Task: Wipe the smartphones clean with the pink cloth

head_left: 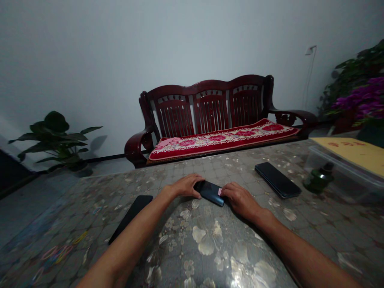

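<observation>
A dark blue smartphone (211,192) lies on the patterned table, set slantwise between my hands. My left hand (188,186) grips its far left end, thumb on the near side and fingers on the far side. With fingertips pinched, my right hand (237,197) holds a small pink slip (220,191) against the phone's right end; whether it is paper or a sticker I cannot tell. Beyond my right hand rests a black phone-like slab (277,180). A dark flat object (131,216) sits left of my left forearm, partly hidden by it.
On the right stand a green bottle (318,179) and a clear plastic box (348,188) with a yellow sheet (351,154) on top. Several coloured rubber bands (60,253) are scattered at the left. A wooden bench (210,108) stands behind the table (207,256).
</observation>
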{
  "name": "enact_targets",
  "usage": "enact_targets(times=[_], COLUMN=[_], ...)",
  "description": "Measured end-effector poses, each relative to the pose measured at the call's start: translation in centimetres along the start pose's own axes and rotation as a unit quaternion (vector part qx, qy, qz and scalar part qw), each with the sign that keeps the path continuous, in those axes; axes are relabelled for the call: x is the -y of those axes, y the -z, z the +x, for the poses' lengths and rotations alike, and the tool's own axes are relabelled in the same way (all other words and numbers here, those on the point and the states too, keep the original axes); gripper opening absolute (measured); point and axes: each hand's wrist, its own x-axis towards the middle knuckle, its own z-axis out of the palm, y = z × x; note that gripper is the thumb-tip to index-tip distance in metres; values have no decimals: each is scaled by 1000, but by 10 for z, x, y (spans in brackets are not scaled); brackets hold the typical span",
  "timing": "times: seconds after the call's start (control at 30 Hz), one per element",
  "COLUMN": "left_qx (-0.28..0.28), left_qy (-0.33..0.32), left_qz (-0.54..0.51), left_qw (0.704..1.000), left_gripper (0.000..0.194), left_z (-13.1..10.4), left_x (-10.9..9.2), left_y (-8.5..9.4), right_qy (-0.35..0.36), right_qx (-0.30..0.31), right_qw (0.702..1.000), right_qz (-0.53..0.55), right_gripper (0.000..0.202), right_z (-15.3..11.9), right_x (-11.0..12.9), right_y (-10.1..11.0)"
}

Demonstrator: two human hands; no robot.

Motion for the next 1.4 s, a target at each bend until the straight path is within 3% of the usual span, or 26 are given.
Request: enact_targets(times=[0.37, 0.57, 0.7, 0.83, 1.13, 1.4], left_qx=[-53, -109, -161, -185, -184, -193], left_qy=[52, 73, 95, 86, 82, 77], left_qz=[-93, -117, -108, -93, -78, -80], left_qw=[993, 984, 976, 975, 976, 975], left_gripper=[84, 74, 70, 61, 54, 53], left_z=[-72, -108, -110, -104, -101, -99], left_x=[-40, -56, -62, -61, -60, -57], left_y=[-19, -30, -40, -51, -57, -59], right_qy=[3, -21, -57, -42, -28, -28], right_qx=[-49, -76, -101, -77, -15, 39], right_qw=[997, 991, 988, 993, 999, 999], right_qz=[58, 105, 107, 84, 29, 10], right_gripper=[34, 37, 36, 38, 40, 39], right_z=[-2, -1, 6, 12, 6, -7], right_x=[-15, -20, -21, -16, -4, 18], right_y=[-8, -8, -7, -4, -1, 14])
